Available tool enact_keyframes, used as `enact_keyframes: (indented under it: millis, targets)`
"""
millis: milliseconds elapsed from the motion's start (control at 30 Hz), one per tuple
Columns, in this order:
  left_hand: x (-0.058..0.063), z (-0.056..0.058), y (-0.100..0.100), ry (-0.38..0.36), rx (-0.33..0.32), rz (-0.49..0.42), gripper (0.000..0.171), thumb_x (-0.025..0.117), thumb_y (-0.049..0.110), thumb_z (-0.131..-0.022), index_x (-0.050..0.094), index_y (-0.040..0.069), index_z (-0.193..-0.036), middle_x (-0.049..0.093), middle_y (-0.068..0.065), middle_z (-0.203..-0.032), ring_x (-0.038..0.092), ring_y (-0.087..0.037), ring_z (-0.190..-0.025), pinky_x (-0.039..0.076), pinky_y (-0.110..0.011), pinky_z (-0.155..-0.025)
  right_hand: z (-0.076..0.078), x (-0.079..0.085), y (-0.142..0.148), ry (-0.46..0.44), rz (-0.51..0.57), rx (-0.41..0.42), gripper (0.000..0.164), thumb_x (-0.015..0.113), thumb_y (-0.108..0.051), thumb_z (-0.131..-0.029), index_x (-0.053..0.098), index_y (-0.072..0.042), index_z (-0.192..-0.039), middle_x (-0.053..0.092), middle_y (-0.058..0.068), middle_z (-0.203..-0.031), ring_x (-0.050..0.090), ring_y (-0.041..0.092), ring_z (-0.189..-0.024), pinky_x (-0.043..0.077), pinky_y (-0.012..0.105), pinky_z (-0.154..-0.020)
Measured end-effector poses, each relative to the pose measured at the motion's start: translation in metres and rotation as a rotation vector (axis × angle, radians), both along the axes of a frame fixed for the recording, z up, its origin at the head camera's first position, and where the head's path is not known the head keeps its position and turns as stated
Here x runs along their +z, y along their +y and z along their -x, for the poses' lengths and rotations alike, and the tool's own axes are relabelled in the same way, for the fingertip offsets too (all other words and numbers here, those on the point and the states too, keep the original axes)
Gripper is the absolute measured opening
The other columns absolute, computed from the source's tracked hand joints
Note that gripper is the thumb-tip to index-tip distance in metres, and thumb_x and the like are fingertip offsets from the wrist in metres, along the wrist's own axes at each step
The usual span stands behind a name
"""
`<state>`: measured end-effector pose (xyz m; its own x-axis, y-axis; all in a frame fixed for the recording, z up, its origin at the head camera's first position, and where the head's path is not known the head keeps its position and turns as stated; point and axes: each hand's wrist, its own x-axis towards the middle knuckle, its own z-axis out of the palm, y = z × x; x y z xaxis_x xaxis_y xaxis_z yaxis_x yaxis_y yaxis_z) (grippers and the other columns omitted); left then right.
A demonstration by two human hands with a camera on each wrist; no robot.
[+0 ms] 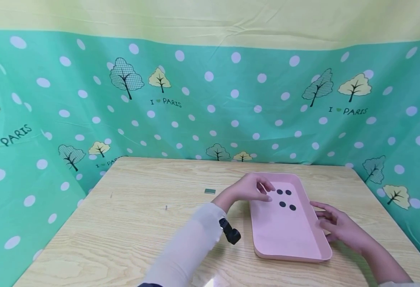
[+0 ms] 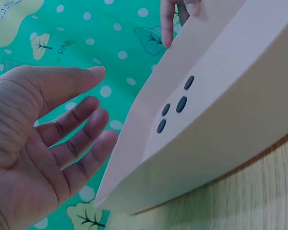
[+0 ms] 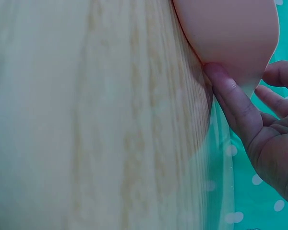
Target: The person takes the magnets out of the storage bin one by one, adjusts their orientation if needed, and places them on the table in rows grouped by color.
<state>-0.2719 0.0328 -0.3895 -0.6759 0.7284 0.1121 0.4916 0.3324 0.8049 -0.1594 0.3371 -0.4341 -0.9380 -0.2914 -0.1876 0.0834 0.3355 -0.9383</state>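
Observation:
A shallow pink tray (image 1: 289, 235) lies on the right half of the wooden table. Several small black discs (image 1: 283, 204) sit inside it, grouped toward its far end. My left hand (image 1: 254, 188) hovers at the tray's far left side, fingers loosely bent over the rim; in the left wrist view its palm (image 2: 33, 148) holds nothing. Against the tray's right outer wall rests my right hand (image 1: 339, 227), one finger reaching the rim. The right wrist view shows a straight digit of that hand (image 3: 273, 139) touching the wall low down, others by the rim.
A small dark rectangular piece (image 1: 210, 191) lies on the table (image 1: 131, 223), left of the tray. Nearer, a tiny dark bit (image 1: 166, 207) lies farther left. A green dotted curtain (image 1: 195, 99) hangs behind and around the table.

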Motion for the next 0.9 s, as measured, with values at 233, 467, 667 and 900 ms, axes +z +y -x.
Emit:
enact_keyframes:
  millis: [233, 467, 667, 900]
  targets:
    - [-0.003, 0.000, 0.015, -0.003, -0.001, -0.008, 0.027, 0.080, 0.007, -0.080, 0.072, 0.002, -0.106, 0.072, -0.009, -0.103, 0.063, -0.002, -0.080, 0.051, -0.014, -0.074, 0.000, 0.001, -0.001, -0.004, -0.015, -0.011, 0.066, 0.054, -0.017, -0.101, 0.017, 0.002, -0.152, 0.038, 0.037, -0.136, 0.060, 0.027, -0.106, 0.058, 0.047, -0.073]
    - [-0.006, 0.001, 0.028, -0.033, -0.002, -0.043, 0.023, 0.078, 0.004, -0.081, 0.073, 0.002, -0.103, 0.071, -0.001, -0.095, 0.064, -0.003, -0.079, 0.051, -0.014, -0.074, -0.001, 0.000, -0.001, -0.005, -0.029, -0.017, 0.066, 0.055, -0.017, -0.101, 0.017, 0.001, -0.152, 0.039, 0.037, -0.135, 0.059, 0.031, -0.108, 0.058, 0.047, -0.073]
    - [-0.007, 0.000, 0.035, -0.053, 0.037, -0.047, 0.021, 0.079, 0.005, -0.081, 0.074, 0.005, -0.101, 0.069, 0.005, -0.089, 0.063, -0.003, -0.079, 0.051, -0.015, -0.072, 0.000, -0.001, -0.001, -0.006, -0.041, -0.022, 0.066, 0.055, -0.016, -0.101, 0.017, 0.001, -0.152, 0.038, 0.038, -0.136, 0.058, 0.033, -0.109, 0.058, 0.047, -0.073]
    - [-0.015, 0.003, 0.046, -0.074, 0.053, -0.034, 0.022, 0.080, 0.005, -0.080, 0.074, 0.004, -0.101, 0.070, -0.005, -0.096, 0.061, -0.006, -0.082, 0.050, -0.014, -0.072, 0.000, -0.001, 0.000, -0.002, -0.027, -0.006, 0.066, 0.054, -0.017, -0.101, 0.017, 0.002, -0.152, 0.036, 0.039, -0.137, 0.058, 0.030, -0.109, 0.058, 0.047, -0.073]
